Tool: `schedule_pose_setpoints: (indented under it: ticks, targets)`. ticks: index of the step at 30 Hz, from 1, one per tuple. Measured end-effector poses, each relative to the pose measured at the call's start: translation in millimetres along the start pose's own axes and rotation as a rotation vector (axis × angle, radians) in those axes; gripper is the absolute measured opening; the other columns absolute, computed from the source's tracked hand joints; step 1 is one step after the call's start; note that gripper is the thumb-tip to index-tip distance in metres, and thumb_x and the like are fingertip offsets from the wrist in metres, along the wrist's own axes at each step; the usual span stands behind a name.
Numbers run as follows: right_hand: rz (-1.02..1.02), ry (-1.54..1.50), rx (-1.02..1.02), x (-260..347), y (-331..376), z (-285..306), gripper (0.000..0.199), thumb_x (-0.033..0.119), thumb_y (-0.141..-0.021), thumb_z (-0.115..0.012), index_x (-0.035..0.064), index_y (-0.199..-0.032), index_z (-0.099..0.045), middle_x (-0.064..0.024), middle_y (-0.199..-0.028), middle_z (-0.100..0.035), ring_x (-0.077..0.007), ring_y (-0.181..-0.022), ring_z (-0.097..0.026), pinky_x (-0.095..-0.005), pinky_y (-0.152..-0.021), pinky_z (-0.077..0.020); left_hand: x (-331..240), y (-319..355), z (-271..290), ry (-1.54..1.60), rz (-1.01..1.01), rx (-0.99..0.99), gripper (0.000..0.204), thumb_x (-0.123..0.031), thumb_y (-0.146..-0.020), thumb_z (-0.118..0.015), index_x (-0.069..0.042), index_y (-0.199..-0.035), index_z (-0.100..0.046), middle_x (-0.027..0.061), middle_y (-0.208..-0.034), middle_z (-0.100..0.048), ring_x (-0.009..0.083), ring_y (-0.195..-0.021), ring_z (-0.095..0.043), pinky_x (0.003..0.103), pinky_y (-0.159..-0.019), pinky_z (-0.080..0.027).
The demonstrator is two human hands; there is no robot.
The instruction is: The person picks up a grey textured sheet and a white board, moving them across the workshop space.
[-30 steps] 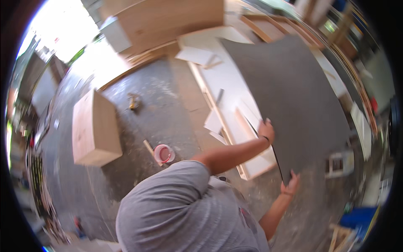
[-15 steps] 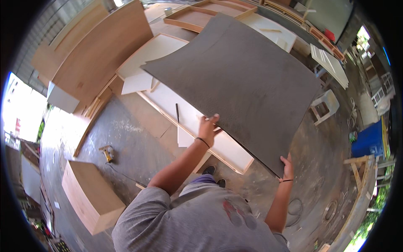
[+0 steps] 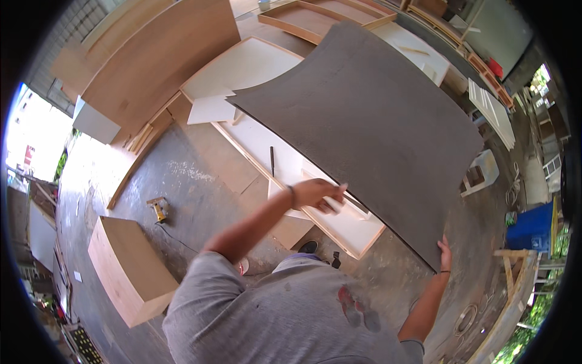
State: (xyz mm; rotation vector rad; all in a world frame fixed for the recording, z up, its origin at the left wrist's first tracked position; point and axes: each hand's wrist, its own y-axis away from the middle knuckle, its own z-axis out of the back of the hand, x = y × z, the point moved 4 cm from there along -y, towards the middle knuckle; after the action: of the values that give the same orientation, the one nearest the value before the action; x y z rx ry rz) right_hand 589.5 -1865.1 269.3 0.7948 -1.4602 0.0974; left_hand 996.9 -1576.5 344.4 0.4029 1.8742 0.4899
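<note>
A large dark grey sheet (image 3: 376,121) is held at a slant above a white wood-framed panel (image 3: 357,233). My right hand (image 3: 445,256) grips the sheet's near right corner, its fingers partly hidden underneath. My left hand (image 3: 320,194) is at the sheet's near edge, slightly blurred, with its fingers apart and not wrapped round the edge. Beyond that hand, a thin dark stick-like tool (image 3: 272,161) lies on the white panel. A small white board (image 3: 210,110) rests at the panel's far left end.
A yellow power tool (image 3: 159,210) with a cord sits on the floor at left, beyond a wooden box (image 3: 130,267). Tall plywood sheets (image 3: 163,73) lean at the back left. To the right stand a white stool (image 3: 483,173) and a blue bin (image 3: 530,230).
My left hand has come off the sheet's edge and turned toward the right. My right hand keeps its grip on the corner. The whole view has shifted slightly.
</note>
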Motion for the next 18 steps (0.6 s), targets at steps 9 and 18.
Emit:
schedule_pose_setpoints:
  ticks: [9, 18]
  targets:
    - [-0.111, 0.121, -0.179, 22, 12, -10, 0.059, 0.031, -0.087, -0.042, -0.0027, -0.132, -0.023, -0.0117, -0.135, -0.030, -0.0208, -0.124, -0.029, -0.0304, -0.102, -0.0222, -159, 66, 328, -0.952, 0.095, -0.987, 0.069, -0.062, -0.081, -0.033, 0.001, -0.093, -0.058, 0.0135, -0.095, -0.059, 0.0244, -0.089, -0.055, 0.035, -0.082, -0.039]
    - [-0.151, 0.100, -0.152, 35, 20, -23, 0.062, 0.036, -0.087, -0.042, -0.0035, -0.131, -0.024, -0.0120, -0.135, -0.030, -0.0214, -0.124, -0.029, -0.0302, -0.102, -0.0209, -105, -2, 376, -1.043, 0.532, -0.888, 0.075, -0.059, -0.083, -0.025, 0.003, -0.122, -0.041, 0.0200, -0.129, -0.037, 0.0304, -0.124, -0.030, 0.038, -0.101, -0.023]
